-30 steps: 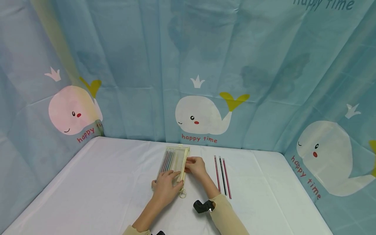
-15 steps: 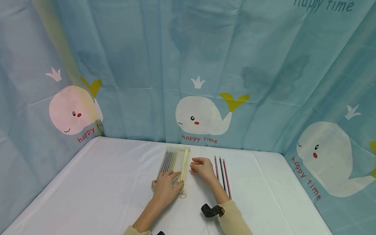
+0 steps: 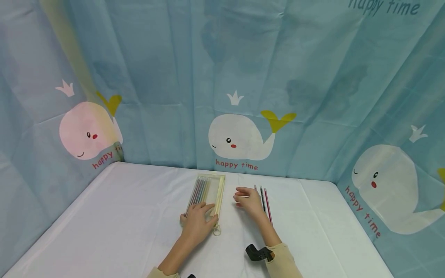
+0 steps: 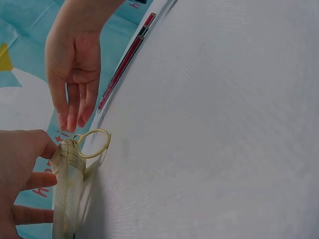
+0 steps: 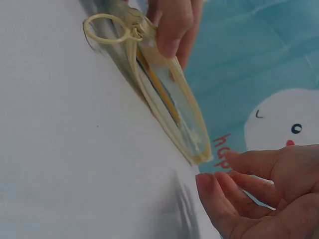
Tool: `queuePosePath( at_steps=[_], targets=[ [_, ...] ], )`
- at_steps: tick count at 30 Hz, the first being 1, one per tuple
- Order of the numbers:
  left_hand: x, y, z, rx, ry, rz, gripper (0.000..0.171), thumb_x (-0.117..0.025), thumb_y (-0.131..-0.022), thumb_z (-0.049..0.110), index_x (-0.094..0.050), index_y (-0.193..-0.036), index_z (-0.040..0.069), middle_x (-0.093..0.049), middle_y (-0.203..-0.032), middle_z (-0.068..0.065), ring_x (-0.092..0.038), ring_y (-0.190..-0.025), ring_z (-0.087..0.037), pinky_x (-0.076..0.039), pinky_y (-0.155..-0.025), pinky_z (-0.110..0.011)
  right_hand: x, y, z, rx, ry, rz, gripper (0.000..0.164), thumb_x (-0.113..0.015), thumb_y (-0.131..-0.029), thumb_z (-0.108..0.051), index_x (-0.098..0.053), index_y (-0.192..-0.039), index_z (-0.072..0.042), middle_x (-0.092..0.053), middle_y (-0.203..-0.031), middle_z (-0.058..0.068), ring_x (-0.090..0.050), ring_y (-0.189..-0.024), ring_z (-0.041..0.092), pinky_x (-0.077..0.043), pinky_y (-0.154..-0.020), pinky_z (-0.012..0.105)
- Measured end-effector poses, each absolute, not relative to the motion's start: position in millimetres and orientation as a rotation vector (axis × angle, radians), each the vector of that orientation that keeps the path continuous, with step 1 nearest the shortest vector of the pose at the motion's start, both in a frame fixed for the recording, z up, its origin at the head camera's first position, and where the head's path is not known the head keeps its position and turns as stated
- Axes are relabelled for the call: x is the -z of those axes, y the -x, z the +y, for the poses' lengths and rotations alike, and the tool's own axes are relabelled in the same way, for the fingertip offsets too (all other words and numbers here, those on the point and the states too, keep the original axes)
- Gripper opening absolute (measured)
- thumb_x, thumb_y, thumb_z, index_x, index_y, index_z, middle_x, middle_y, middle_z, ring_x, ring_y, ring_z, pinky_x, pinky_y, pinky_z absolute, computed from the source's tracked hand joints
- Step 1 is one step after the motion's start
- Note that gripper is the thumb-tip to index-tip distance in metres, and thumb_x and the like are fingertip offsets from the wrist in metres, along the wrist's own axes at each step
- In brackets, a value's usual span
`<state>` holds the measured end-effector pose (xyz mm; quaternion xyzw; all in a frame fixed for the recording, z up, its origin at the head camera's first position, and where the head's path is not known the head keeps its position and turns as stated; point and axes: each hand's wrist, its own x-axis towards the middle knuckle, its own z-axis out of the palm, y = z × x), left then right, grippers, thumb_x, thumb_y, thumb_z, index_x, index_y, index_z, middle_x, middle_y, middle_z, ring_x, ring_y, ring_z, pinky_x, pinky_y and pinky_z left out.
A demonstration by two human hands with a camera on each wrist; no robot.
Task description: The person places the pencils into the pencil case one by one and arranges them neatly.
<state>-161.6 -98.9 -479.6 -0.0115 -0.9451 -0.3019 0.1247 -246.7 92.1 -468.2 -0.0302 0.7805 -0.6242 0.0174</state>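
Observation:
A clear pencil case with cream edges lies on the white table, several coloured pencils showing through it. My left hand spans its near end and holds it, thumb at the right edge. In the right wrist view the case's mouth gapes, and a yellow pencil lies inside. A cream ring hangs from the near corner. My right hand holds nothing, fingers loosely bent, between the case and three loose pencils. Two of these are a dark pencil and a red pencil; the leftmost is mostly hidden behind the hand.
A white cloth covers the table. Blue curtains printed with whales stand along its back and both sides. A black wrist camera sits at the right sleeve.
My right hand has drawn back from the case's right edge and moved right, now overlapping the leftmost loose pencil. The left hand and the case have stayed in place.

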Motion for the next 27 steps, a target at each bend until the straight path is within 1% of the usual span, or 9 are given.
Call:
queuePosePath(
  at_steps=[2,9,11,18,23,27],
  targets=[
    [480,162,-99,0.878,0.030,-2.753,0.038,-0.074,-0.092,0.034,-0.078,-0.125,0.017,-0.068,-0.135,-0.018,-0.055,-0.129,-0.046,-0.035,-0.093,-0.084,466,246,95,1.928,0.076,2.443,0.037,-0.070,-0.095,0.005,-0.065,-0.129,0.016,-0.074,-0.109,0.025,-0.077,-0.096,0.035,-0.064,-0.076,0.035],
    [480,161,-99,0.890,0.047,-2.748,0.037,-0.075,-0.092,0.033,-0.078,-0.125,0.017,-0.068,-0.136,-0.019,-0.055,-0.130,-0.047,-0.035,-0.091,-0.085,460,244,109,1.876,0.133,2.544,0.037,-0.070,-0.094,0.006,-0.065,-0.129,0.017,-0.073,-0.110,0.029,-0.075,-0.097,0.045,-0.065,-0.076,0.040],
    [480,161,-99,0.897,0.051,-2.748,0.037,-0.074,-0.092,0.032,-0.078,-0.125,0.017,-0.068,-0.137,-0.019,-0.055,-0.130,-0.047,-0.035,-0.092,-0.085,459,244,112,1.857,0.146,2.581,0.037,-0.071,-0.093,0.006,-0.065,-0.128,0.017,-0.073,-0.110,0.029,-0.075,-0.095,0.044,-0.065,-0.075,0.040],
    [478,160,-101,0.903,0.070,-2.737,0.037,-0.075,-0.092,0.032,-0.078,-0.125,0.016,-0.068,-0.136,-0.020,-0.055,-0.128,-0.048,-0.035,-0.091,-0.085,459,246,120,1.777,0.160,2.673,0.038,-0.073,-0.092,0.006,-0.066,-0.128,0.016,-0.073,-0.111,0.029,-0.076,-0.089,0.039,-0.064,-0.071,0.035],
    [479,161,-101,0.901,0.068,-2.741,0.036,-0.075,-0.092,0.032,-0.078,-0.125,0.017,-0.068,-0.137,-0.020,-0.055,-0.129,-0.047,-0.035,-0.091,-0.084,460,248,125,1.736,0.134,2.715,0.037,-0.074,-0.091,0.005,-0.068,-0.127,0.014,-0.073,-0.109,0.027,-0.076,-0.084,0.029,-0.064,-0.070,0.034],
    [480,162,-100,0.900,0.071,-2.739,0.036,-0.075,-0.092,0.032,-0.078,-0.125,0.017,-0.068,-0.137,-0.020,-0.055,-0.128,-0.048,-0.035,-0.091,-0.084,462,248,130,1.721,0.106,2.724,0.038,-0.074,-0.092,0.003,-0.067,-0.128,0.013,-0.073,-0.111,0.027,-0.074,-0.084,0.024,-0.063,-0.070,0.032]
  ],
)
